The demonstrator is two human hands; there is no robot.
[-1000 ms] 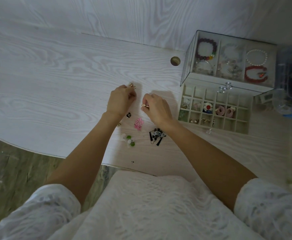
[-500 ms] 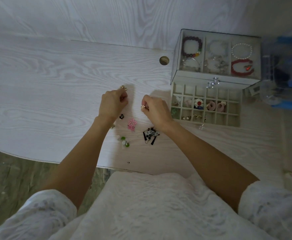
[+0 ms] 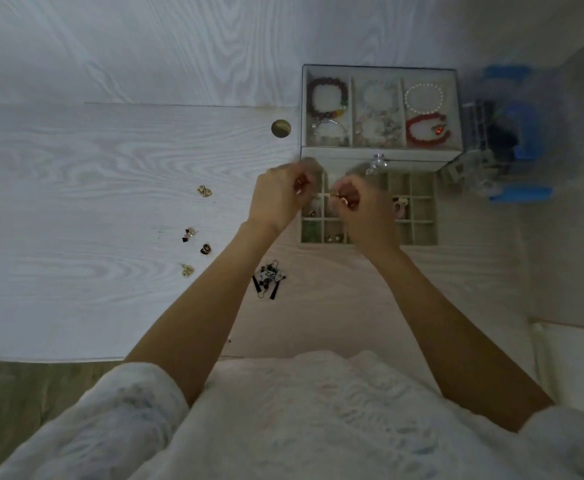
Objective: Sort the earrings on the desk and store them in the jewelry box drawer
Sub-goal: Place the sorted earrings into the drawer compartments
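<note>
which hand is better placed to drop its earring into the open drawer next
Right, probably. The right hand pinches a small piece directly over the drawer compartments; the left hand hovers at its left edge.

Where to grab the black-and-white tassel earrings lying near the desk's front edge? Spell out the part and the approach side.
Judging by their pose, pinch the black-and-white tassel earrings at the patterned cluster in the middle, coming straight down from above. They lie flat on the desk in a small tangle, with thin hooks and loose black tassels trailing toward the person; those ends would likely slip or dangle, while the cluster offers bulk.
</note>
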